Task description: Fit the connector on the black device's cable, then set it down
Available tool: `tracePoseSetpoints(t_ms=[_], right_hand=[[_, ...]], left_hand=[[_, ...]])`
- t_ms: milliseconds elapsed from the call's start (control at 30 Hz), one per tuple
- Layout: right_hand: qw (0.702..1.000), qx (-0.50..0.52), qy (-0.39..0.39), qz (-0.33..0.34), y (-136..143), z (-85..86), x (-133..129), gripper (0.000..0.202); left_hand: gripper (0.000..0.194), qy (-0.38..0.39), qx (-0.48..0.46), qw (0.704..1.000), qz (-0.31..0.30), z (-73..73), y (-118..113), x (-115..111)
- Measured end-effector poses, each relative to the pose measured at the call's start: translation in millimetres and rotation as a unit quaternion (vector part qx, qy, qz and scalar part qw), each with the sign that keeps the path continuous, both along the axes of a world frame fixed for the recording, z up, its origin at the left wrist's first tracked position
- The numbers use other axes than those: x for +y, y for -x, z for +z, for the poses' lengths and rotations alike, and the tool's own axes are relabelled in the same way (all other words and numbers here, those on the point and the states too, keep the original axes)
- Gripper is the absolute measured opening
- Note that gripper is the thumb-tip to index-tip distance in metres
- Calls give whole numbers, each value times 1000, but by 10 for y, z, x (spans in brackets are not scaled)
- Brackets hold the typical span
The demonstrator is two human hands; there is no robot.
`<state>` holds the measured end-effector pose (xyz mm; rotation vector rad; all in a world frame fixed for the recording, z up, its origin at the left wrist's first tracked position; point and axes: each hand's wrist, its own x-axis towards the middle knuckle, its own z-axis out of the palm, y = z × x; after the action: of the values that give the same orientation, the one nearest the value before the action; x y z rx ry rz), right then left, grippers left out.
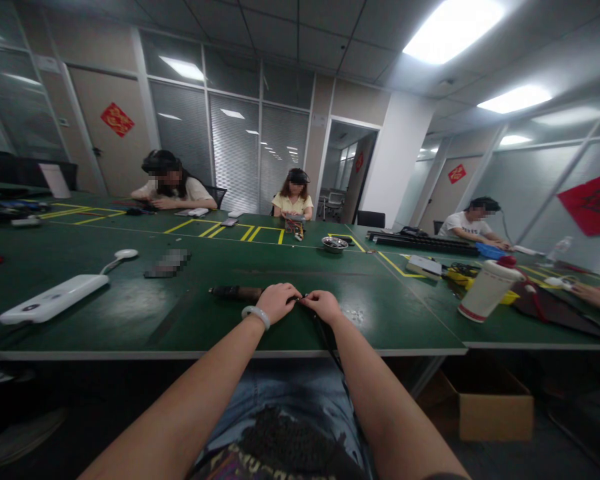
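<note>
Over the green table (130, 313), near its front edge, my left hand (279, 302) and my right hand (323, 307) meet fingertip to fingertip. A dark cylindrical tool (236, 293) lies to the left, its right end hidden behind my left hand. The left fingers are pressed together on something small and dark between the hands. My right hand pinches the end of a black cable (325, 333), which hangs down over the table edge toward my lap. What exactly sits between the fingertips is too small to make out.
A white power strip-like device (55, 299) lies at left. A metal bowl (335, 245) stands ahead, and a white cup (489, 291) at right beside a yellow tray (509, 295). Three people sit beyond; another person's hand (597, 295) reaches in at far right.
</note>
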<state>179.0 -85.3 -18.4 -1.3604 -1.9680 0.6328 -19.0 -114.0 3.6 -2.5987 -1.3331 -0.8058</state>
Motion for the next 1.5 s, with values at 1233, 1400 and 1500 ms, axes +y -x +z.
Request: tracePoseSetpoints(t_ms=[1233,1400,1500], right_hand=[[1000,-7,-1,-4,11,2,-1,31],[1000,-8,-2,-3,6,6,0,33],[1000,-8,0,-4,7,8,3,33]], left_hand=[[15,10,-2,1000,17,37,-13,-36],[22,8,-9,1000,29,35,-19,-39],[21,9,-8,999,31,34,-19,-37]])
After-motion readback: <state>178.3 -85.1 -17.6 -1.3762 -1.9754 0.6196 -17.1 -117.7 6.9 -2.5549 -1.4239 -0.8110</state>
